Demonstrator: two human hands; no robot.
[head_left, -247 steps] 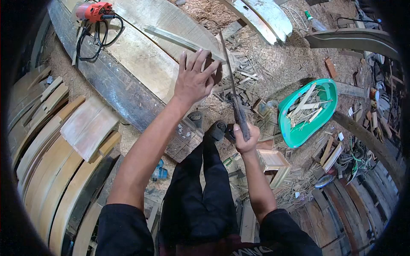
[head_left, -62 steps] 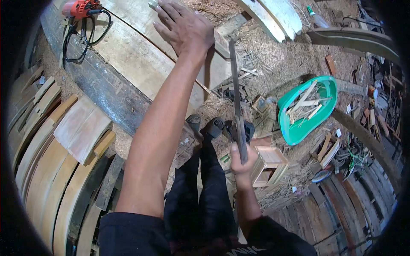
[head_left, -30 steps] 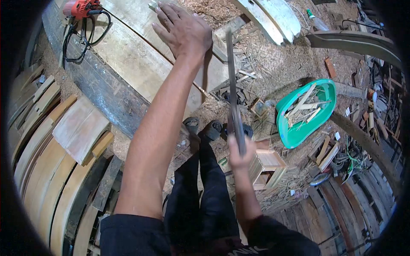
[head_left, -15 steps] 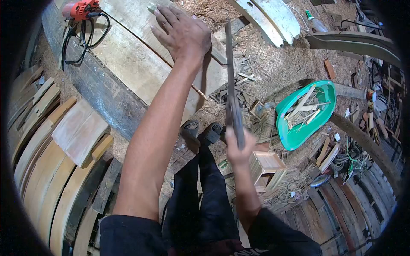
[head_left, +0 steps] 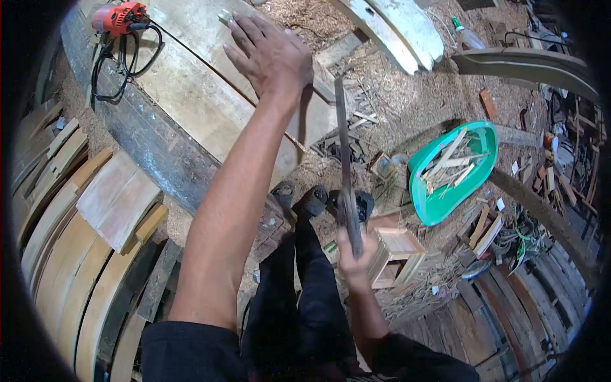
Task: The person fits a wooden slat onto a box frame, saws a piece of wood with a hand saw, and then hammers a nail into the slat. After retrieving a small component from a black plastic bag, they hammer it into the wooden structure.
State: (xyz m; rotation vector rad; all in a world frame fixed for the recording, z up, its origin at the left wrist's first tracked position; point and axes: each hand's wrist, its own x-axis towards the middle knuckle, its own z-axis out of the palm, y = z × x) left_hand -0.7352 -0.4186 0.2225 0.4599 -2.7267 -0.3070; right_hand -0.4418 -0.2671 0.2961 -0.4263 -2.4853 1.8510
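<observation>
The floor (head_left: 410, 95), strewn with shavings and offcuts, spreads across the view. Curved boards (head_left: 70, 267) lie side by side at the left, a short pale panel (head_left: 119, 200) resting across them. Next comes the dark, scuffed tabletop (head_left: 156, 140), carrying wide, light planks (head_left: 194, 89) with a narrow gap between them. A green tub (head_left: 445, 207) sits on the floor to the right, tilted in the view, with loose wood scraps (head_left: 453, 167) inside. Nearer the person's feet stands a small wooden box (head_left: 398, 245), its front open.

The saw (head_left: 344, 137) points away from the person, its blade crossing the view just beside the right end of the strip; whether the two touch cannot be told. The right hand (head_left: 355, 258), slightly blurred, is wrapped around the saw's handle. The left hand (head_left: 273, 60) lies over the strip on the planks, its fingers stretched out and a little apart; its thumb is hidden. The wood strip (head_left: 324, 87) shows at both sides of that hand. Smaller are the red power tool (head_left: 121, 19), its black cord (head_left: 132, 67) looped over the tabletop's edge, and a clear, green-capped bottle (head_left: 471, 39).
</observation>
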